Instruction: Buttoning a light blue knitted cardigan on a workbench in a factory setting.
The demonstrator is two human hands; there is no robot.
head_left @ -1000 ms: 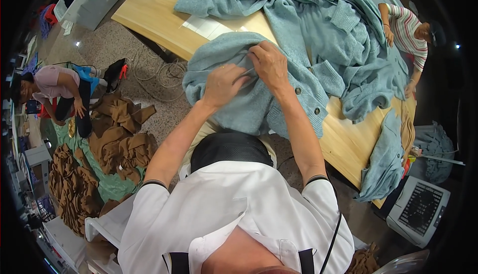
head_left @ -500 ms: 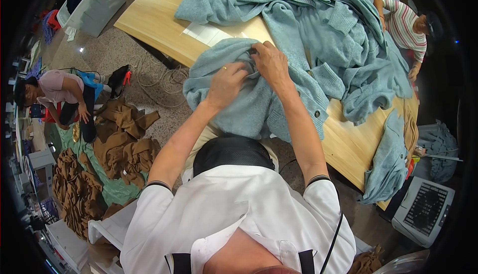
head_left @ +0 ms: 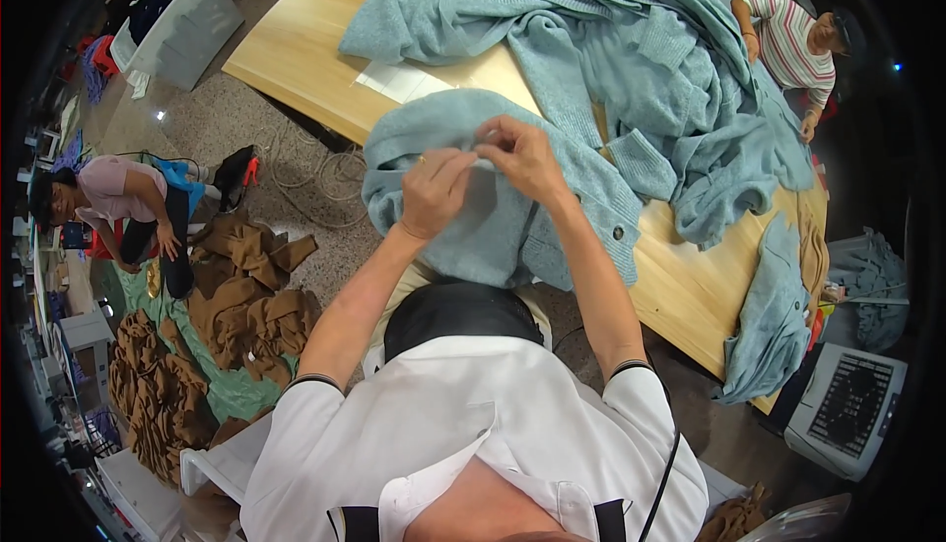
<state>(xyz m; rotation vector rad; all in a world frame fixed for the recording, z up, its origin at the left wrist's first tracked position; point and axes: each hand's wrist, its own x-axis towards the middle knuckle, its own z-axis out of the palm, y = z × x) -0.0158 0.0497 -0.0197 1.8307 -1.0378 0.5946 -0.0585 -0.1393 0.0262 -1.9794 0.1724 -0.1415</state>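
A light blue-green knitted cardigan (head_left: 493,232) with dark buttons lies bunched over the table edge and hangs toward my lap. Over it, my left hand (head_left: 434,192) is closed, its fingers bent and slightly blurred, with a ring on one. My right hand (head_left: 519,156) pinches with thumb and forefinger close to the left fingertips. Whatever sits between the fingers is too small to make out. More knitwear of the same colour (head_left: 650,79) is heaped just beyond and to the right.
The wood-grain table (head_left: 296,39) carries a white sheet (head_left: 399,81). A person in a striped top (head_left: 788,39) stands at the far right; another (head_left: 123,192) sits left by brown garments (head_left: 256,296) on green sheeting. A grey bin (head_left: 182,30) and a grey device (head_left: 845,409) flank the table.
My hands have lifted slightly off the cloth and come closer together at the fingertips. The cardigan's top has spread into a smoother, rounder fold.
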